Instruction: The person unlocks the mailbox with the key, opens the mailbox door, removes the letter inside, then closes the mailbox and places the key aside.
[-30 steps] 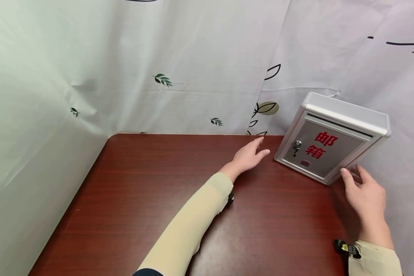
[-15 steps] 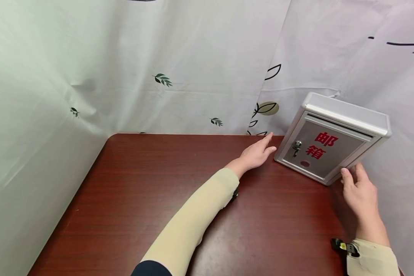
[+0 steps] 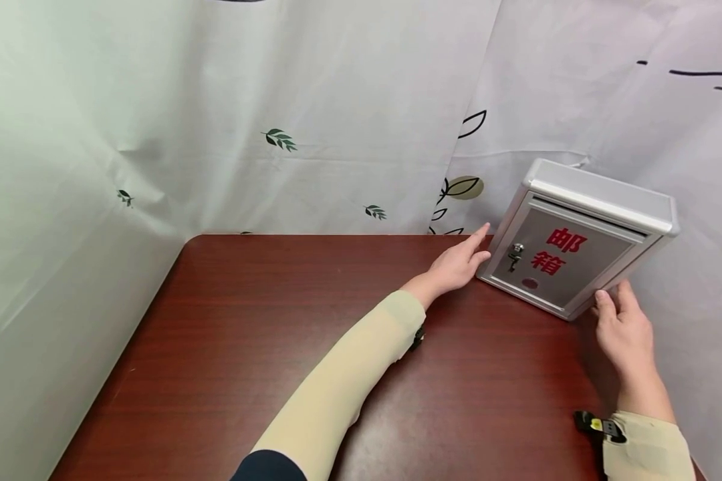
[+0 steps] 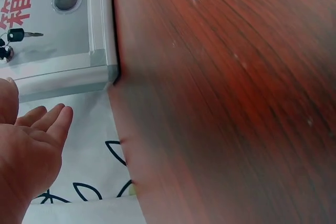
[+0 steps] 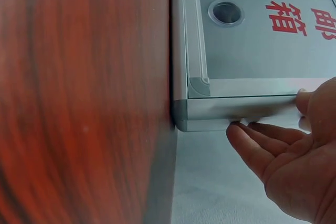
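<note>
The left hand (image 3: 455,266) reaches forward with fingers extended and thumb apart, holding nothing, just beside the near side wall of a silver mailbox (image 3: 577,242). The right hand (image 3: 628,334) has its fingertips touching the mailbox's opposite side wall, fingers mostly straight, thumb at the front edge. The mailbox stands upright between the two hands, on a red-brown wooden table (image 3: 265,334) that stretches beneath the left forearm. On its front, nearer the left hand, keys (image 3: 513,259) hang from a lock; red Chinese characters (image 3: 556,251) lie between the hands. Beyond both hands hangs a pale sheet (image 3: 349,80) printed with leaves.
</note>
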Demonstrator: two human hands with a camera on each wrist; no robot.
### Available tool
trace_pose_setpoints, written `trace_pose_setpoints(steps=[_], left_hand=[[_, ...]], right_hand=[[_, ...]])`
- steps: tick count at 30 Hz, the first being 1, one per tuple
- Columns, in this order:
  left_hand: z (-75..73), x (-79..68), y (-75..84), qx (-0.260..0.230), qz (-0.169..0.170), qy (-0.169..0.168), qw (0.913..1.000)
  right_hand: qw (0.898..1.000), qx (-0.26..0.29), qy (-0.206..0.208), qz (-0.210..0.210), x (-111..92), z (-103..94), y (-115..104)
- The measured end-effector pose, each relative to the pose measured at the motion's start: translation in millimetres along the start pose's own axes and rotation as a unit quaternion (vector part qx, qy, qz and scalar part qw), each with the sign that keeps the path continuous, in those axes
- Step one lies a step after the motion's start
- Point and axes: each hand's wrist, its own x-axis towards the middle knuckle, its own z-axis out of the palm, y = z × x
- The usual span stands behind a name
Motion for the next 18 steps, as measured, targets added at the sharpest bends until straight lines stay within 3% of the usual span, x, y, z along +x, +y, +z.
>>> trace_pose_setpoints(steps=[8, 18], left_hand=[[2.0, 0.0, 7.4, 0.015, 0.017, 0.004, 0.9997], [0.7, 0.9, 9.7, -0.032, 0.025, 0.016, 0.9991]], right_hand=[[1.0, -0.003, 0.007, -0.007, 0.6, 0.9, -1.8], [1.0, 0.002, 0.013, -0.008, 0.9, 0.4, -2.4]])
